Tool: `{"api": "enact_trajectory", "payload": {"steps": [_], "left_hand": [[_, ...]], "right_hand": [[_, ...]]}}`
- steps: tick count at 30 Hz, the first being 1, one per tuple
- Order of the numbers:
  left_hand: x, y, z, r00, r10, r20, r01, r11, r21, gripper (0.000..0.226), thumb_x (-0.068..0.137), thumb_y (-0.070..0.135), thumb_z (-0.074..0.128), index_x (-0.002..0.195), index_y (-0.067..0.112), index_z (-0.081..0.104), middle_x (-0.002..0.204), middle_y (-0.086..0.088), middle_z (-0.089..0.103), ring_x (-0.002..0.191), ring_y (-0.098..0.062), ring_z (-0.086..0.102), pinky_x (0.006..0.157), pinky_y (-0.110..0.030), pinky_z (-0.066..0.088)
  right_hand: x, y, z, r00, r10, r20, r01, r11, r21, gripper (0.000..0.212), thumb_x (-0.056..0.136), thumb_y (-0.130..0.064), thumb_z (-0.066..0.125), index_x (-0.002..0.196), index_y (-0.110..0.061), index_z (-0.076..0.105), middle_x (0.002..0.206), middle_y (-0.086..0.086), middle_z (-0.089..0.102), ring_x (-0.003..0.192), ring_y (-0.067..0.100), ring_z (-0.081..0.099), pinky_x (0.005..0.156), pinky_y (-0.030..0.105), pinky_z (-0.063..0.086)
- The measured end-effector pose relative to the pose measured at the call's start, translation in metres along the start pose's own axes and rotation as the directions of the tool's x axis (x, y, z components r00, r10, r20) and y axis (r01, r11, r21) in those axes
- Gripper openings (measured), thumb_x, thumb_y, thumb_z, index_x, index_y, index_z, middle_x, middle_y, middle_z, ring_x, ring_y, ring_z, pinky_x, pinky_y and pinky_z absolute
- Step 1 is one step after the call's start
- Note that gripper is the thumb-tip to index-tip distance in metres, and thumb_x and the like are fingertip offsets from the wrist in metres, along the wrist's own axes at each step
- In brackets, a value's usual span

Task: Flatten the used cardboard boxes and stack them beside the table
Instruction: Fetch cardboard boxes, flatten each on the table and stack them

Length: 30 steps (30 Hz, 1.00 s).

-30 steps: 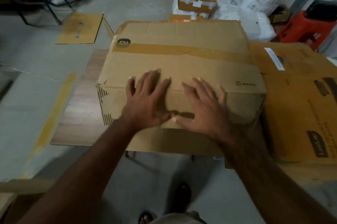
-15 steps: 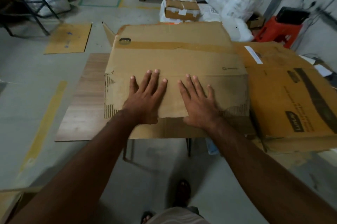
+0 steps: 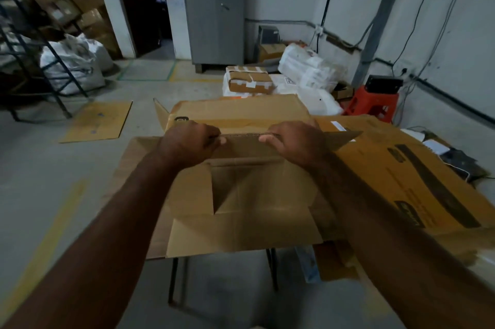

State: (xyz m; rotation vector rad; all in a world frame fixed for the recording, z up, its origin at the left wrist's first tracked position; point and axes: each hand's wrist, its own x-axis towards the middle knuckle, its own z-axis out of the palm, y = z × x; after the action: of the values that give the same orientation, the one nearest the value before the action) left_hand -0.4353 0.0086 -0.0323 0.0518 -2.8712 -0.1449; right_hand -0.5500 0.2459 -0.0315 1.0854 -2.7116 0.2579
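The person stands at the table [image 3: 126, 165] and works on one cardboard box [image 3: 241, 216] that lies on it. The left hand [image 3: 191, 142] grasps the top edge of a flap, with the fingers curled over it. The right hand [image 3: 293, 141] grasps the same edge a little way along. The flap stands up between the hands, and the bottom flaps hang open toward the person.

This looks like the flattening step. The box is opened up but not flat yet. Next, the hands probably need to push the sides down until the box lies thin.

A big flat box [image 3: 417, 181] lies just to the right, touching this one, so there is little room on that side. The near flap sticks out past the table edge. The floor [image 3: 40, 168] on the left is bare and wide, with one flat cardboard sheet [image 3: 99, 121] farther back.
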Motion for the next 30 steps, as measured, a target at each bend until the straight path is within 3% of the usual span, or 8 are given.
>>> {"api": "enact_trajectory", "payload": {"steps": [3,5,8,11,14,18,25,30], "left_hand": [[0.018,-0.002,0.018,0.984,-0.048,-0.174,0.072,0.988,0.134,0.044,0.102,0.039,0.044,0.141,0.02,0.052,0.131,-0.011,0.061,0.126,-0.032,0.054,0.11,-0.051,0.037],[0.028,-0.004,0.032,0.985,-0.077,-0.153,0.103,0.98,0.17,0.075,0.098,0.039,0.055,0.161,0.019,0.02,0.165,-0.017,0.023,0.154,-0.035,0.018,0.123,-0.061,0.01],[0.042,0.001,0.05,0.993,-0.048,-0.104,0.068,0.979,0.192,0.107,0.088,0.047,0.067,0.164,0.021,-0.003,0.168,-0.018,-0.017,0.155,-0.038,-0.013,0.122,-0.065,0.004],[0.058,0.013,0.072,0.996,-0.072,0.049,0.062,0.983,0.175,0.103,0.092,0.05,0.062,0.162,0.028,-0.009,0.164,-0.012,-0.031,0.153,-0.038,-0.02,0.121,-0.068,0.008],[0.067,0.013,0.101,0.961,-0.156,0.228,0.132,0.984,0.117,0.102,0.093,0.055,0.061,0.161,0.031,-0.012,0.167,-0.008,-0.026,0.155,-0.038,-0.014,0.118,-0.073,0.012],[0.076,0.001,0.129,0.935,-0.187,0.303,0.148,0.978,0.146,0.103,0.089,0.061,0.063,0.157,0.046,-0.013,0.169,-0.007,-0.015,0.155,-0.038,-0.007,0.114,-0.077,0.011],[0.093,0.005,0.117,0.892,-0.237,0.385,0.2,0.971,0.132,0.099,0.087,0.063,0.066,0.157,0.049,-0.002,0.17,-0.002,-0.006,0.156,-0.034,-0.001,0.108,-0.082,0.021],[0.08,0.022,0.112,0.903,-0.306,0.303,0.261,0.949,0.179,0.096,0.086,0.058,0.07,0.154,0.053,0.002,0.161,-0.011,0.008,0.151,-0.036,0.015,0.102,-0.086,0.023]], "right_hand": [[0.036,0.002,0.007,0.998,0.041,-0.052,-0.045,0.997,-0.067,0.048,0.105,-0.061,0.031,0.122,-0.027,0.06,0.13,0.0,0.065,0.121,0.026,0.056,0.108,0.054,0.029],[0.056,0.005,0.019,0.993,0.069,-0.093,-0.079,0.991,-0.112,0.052,0.106,-0.06,0.026,0.134,-0.025,0.052,0.142,0.003,0.056,0.13,0.027,0.049,0.11,0.055,0.027],[0.085,0.012,0.041,0.989,0.131,-0.07,-0.14,0.979,-0.148,0.063,0.104,-0.063,0.019,0.155,-0.027,0.027,0.166,0.011,0.024,0.152,0.03,0.023,0.116,0.063,0.016],[0.103,0.017,0.067,0.951,0.307,0.025,-0.302,0.946,-0.116,0.076,0.101,-0.068,0.017,0.162,-0.03,-0.009,0.17,0.011,-0.017,0.157,0.034,-0.01,0.114,0.075,0.004],[0.103,0.018,0.097,0.91,0.356,0.211,-0.367,0.93,0.013,0.071,0.104,-0.063,0.016,0.163,-0.03,-0.005,0.171,0.011,-0.012,0.157,0.036,-0.011,0.113,0.079,-0.003],[0.102,0.028,0.129,0.889,0.325,0.322,-0.355,0.934,0.036,0.07,0.104,-0.062,0.014,0.164,-0.027,0.003,0.172,0.011,-0.005,0.157,0.033,-0.008,0.112,0.076,-0.011],[0.087,0.045,0.126,0.953,0.12,0.278,-0.136,0.99,0.037,0.086,0.096,-0.077,0.019,0.163,-0.025,0.011,0.172,0.008,0.003,0.158,0.029,-0.001,0.118,0.067,-0.003],[0.047,0.06,0.128,0.973,-0.036,0.228,0.038,0.999,-0.007,0.097,0.087,-0.085,0.031,0.164,-0.032,0.006,0.172,-0.006,0.001,0.158,0.019,0.0,0.123,0.054,0.0]]}}
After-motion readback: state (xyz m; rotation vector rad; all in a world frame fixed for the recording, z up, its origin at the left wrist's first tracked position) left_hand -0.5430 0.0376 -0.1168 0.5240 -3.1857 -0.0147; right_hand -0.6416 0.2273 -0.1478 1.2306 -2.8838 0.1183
